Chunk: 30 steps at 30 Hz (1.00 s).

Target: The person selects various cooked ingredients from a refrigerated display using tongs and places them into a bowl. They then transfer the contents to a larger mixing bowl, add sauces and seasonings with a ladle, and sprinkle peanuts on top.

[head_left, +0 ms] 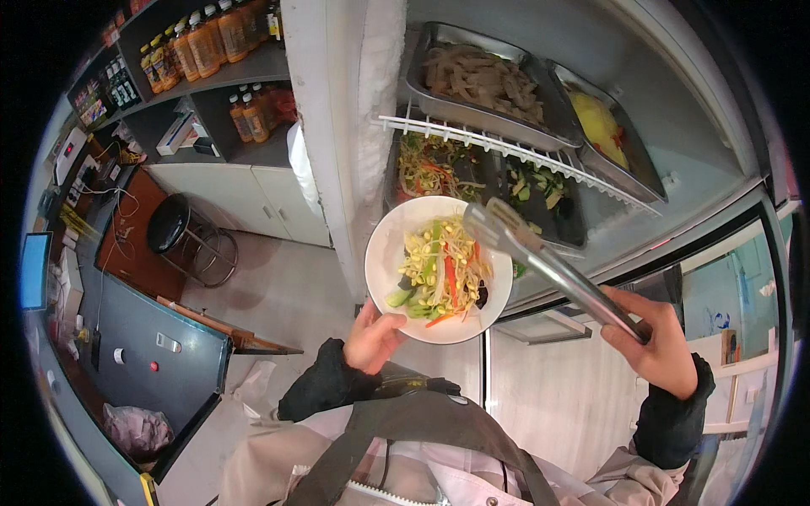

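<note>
My left hand (372,337) grips the lower left rim of a white bowl (384,253), thumb over the edge. Inside lies a mix of bean sprouts (439,253), red pepper strips, green vegetable pieces and a bit of dark fungus. In my right hand (650,337) is a pair of metal tongs (582,287), held by the handle end. Their tips reach over the bowl's upper right rim, with no food visible between them. Just beyond the bowl, a metal tray of mixed sprouts (434,164) sits in the fridge beside a tray with greens and dark pieces (540,185).
A white wire shelf (515,152) juts above those trays, carrying a tray of pale strips (481,84) and a tray of yellow food (599,126). The glass fridge door (726,287) stands open at right. Left are bottle shelves (202,84), a black stool (173,223) and a dark counter (160,346).
</note>
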Tool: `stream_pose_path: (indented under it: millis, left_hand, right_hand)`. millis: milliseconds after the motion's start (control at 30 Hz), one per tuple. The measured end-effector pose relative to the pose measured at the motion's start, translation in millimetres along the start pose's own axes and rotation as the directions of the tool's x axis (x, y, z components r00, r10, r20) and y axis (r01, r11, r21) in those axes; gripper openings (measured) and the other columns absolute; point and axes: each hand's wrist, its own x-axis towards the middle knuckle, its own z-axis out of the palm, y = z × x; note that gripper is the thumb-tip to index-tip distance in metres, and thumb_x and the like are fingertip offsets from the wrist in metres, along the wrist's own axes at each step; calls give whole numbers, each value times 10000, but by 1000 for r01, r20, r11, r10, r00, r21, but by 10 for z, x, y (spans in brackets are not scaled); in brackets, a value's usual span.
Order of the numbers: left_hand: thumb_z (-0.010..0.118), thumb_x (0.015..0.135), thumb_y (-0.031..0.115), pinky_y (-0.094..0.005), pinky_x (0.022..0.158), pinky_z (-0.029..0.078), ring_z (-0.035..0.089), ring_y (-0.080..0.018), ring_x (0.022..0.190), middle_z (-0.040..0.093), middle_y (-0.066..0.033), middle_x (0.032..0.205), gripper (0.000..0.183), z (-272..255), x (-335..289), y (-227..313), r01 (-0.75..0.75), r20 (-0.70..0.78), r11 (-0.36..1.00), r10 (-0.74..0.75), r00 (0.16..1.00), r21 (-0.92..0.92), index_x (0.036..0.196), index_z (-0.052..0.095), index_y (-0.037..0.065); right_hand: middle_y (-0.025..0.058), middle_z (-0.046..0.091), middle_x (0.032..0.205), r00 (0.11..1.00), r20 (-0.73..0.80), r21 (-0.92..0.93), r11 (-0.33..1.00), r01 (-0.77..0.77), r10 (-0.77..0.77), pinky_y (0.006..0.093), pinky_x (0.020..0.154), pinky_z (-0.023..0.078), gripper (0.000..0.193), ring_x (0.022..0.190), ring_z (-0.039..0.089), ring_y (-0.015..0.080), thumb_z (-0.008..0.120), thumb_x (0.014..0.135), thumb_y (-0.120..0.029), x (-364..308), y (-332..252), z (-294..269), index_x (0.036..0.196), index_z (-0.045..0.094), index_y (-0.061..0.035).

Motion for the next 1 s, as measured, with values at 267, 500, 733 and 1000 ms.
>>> stream_pose_path:
  millis: [267, 500, 733, 1000]
  left_hand:
    - [477, 798, -21, -415, 954, 432, 494, -266, 1174, 451, -126, 1311, 574, 66, 16, 74, -65, 10, 997, 65, 998, 38, 1340, 290, 23]
    - [472, 802, -17, -423, 961, 431, 489, -267, 1179, 450, -122, 1314, 579, 70, 66, 105, -59, -9, 998, 59, 998, 12, 1346, 283, 38]
    - [468, 788, -31, -429, 969, 423, 485, -277, 1184, 448, -123, 1320, 612, -42, 68, 79, -84, -5, 996, 84, 996, -9, 1362, 272, 50]
    - [478, 775, -50, -436, 981, 400, 467, -267, 1200, 455, -111, 1317, 610, -47, 8, 109, -61, 30, 996, 63, 998, -72, 1350, 305, 53]
  right_hand:
    - [158, 639, 843, 995, -24, 106, 990, 98, -96, 275, 654, 471, 340, 732, 550, 120, 627, 791, -55, 284, 85, 259, 1109, 577, 54]
    - [88, 644, 836, 999, -46, 326, 946, 2, 14, 208, 532, 427, 381, 602, 522, 80, 604, 832, -53, 199, 110, 184, 1198, 543, 32]
    - [48, 607, 753, 993, 16, 572, 814, -105, 117, 194, 382, 294, 387, 463, 405, 43, 573, 866, -91, 549, 403, 202, 1232, 525, 24]
    - [262, 621, 1029, 971, -201, 10, 991, 136, -132, 340, 838, 458, 483, 970, 622, 284, 653, 785, -246, 1365, 534, 354, 1117, 558, 92]
